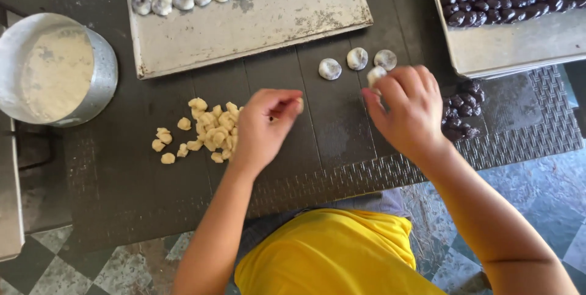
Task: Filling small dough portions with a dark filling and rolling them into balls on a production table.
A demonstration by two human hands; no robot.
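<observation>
My left hand (264, 125) hovers over a pile of small pale dough pieces (204, 130) on the dark mat (122, 173), its fingers pinched on one small piece. My right hand (408, 109) holds a white-dusted ball (375, 76) between fingertips, right beside three finished dusted balls (357, 60) lying on the mat.
A metal bowl of flour (58, 69) stands at the left. A floured tray (287, 14) at the back holds several dusted balls. Another tray (519, 45) at the right holds several dark balls, with a small heap of dark balls (463, 112) below it. Tiled floor lies near me.
</observation>
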